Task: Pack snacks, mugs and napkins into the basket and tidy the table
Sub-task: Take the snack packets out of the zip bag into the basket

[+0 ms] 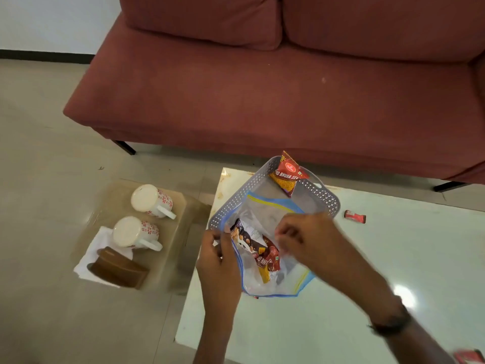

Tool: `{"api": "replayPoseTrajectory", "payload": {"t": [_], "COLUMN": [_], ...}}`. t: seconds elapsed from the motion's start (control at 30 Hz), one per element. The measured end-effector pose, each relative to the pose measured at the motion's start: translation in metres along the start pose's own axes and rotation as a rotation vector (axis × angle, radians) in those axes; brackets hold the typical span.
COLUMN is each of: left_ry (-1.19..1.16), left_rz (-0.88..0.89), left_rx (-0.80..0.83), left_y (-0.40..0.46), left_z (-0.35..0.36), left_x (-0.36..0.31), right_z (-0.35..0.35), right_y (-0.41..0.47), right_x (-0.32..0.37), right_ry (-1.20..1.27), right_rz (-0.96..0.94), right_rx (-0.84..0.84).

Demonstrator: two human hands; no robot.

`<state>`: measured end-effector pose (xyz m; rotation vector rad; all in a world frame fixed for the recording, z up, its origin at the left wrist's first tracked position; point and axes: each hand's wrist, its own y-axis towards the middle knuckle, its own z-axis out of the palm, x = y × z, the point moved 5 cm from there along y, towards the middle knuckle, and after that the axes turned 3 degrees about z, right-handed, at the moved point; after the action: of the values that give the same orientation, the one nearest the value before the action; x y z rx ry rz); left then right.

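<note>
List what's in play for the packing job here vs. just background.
In play:
- basket, one red snack packet standing in it
- clear zip bag with snack packets, held by left hand and right hand
- small red packet on the table
- two mugs, upside down
- white napkin

Background:
- red sofa
- brown holder
</note>
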<state>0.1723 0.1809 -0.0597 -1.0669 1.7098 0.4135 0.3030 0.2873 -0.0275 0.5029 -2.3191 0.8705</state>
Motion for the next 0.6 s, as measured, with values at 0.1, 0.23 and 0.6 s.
{"api": "replayPoseTrajectory", "payload": {"t": [0.1, 0.23, 0.6], "left_ry": [0.034, 0.017, -0.073], "left_rz": [0.078, 0.114, 0.059], "left_rx": [-0.019, -0.062, -0.143], "left_y": [-0.025, -0.057, -0.074], "left_z": [0.003, 0.008, 0.0], "left_x": [-0.008, -0.012, 0.004], "right_z": [0.061, 0.124, 0.146], "right_y": [0.028, 0.065, 0.076], "right_x": [-0.012, -0.061, -0.091], "right_ry": [-0.416, -0.65, -0.644], "right_rz": [0.087, 0.143, 0.234], "right_rx": [0.189, 0.252, 0.027]}}
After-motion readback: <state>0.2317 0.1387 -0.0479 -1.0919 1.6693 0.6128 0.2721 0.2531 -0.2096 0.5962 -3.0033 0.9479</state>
